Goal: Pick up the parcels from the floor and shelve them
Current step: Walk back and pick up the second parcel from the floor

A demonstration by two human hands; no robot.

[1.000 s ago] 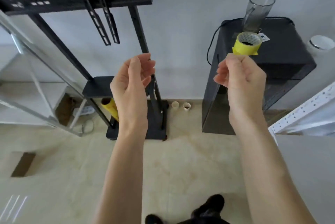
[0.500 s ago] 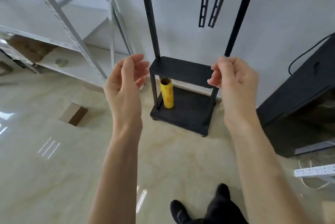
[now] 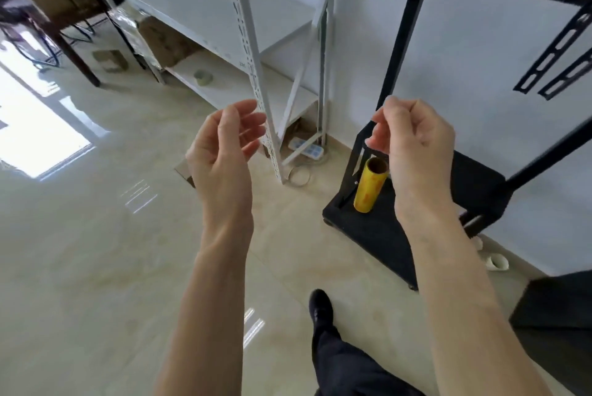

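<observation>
Both my hands are raised in front of me and hold nothing. My left hand (image 3: pixel 224 149) has its fingers loosely apart. My right hand (image 3: pixel 413 142) is curled with its fingers closed. A small brown cardboard parcel (image 3: pixel 184 170) lies on the floor, mostly hidden behind my left hand. The white metal shelf unit (image 3: pixel 243 43) stands beyond, with a tape roll (image 3: pixel 202 77) on its lowest board. More cardboard boxes (image 3: pixel 166 40) sit behind the shelf at the left.
A black stand (image 3: pixel 378 229) at the right holds an upright yellow roll (image 3: pixel 370 186). A power strip (image 3: pixel 306 147) lies under the shelf. A dark table (image 3: pixel 64 11) stands at far left, a black cabinet (image 3: pixel 557 315) at lower right. My foot (image 3: pixel 320 306) is below.
The view has swung left: the black cabinet and the stand slid to the right and the white shelf came into view. My hands stayed raised and empty.
</observation>
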